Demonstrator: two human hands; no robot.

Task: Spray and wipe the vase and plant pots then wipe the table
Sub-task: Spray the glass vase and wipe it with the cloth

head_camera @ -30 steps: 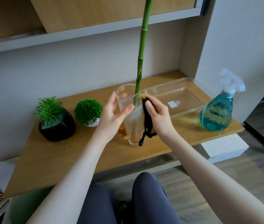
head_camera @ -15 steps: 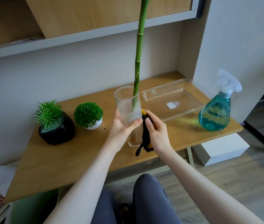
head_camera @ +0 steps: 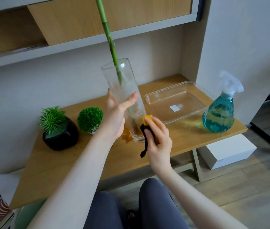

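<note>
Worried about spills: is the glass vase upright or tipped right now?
Tipped. The glass vase leans, its rim up-left of its base, held by the left hand; the green stem slants with it.

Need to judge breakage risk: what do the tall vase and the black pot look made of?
The vase, gripped by the left hand, looks like clear glass: see-through, thick base, with a hazy film. The black pot is glossy with sharp highlights, probably glazed ceramic, possibly plastic.

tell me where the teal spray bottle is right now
In the head view the teal spray bottle stands at the right end of the wooden table, just right of the clear plastic tray, untouched by either hand.
</note>
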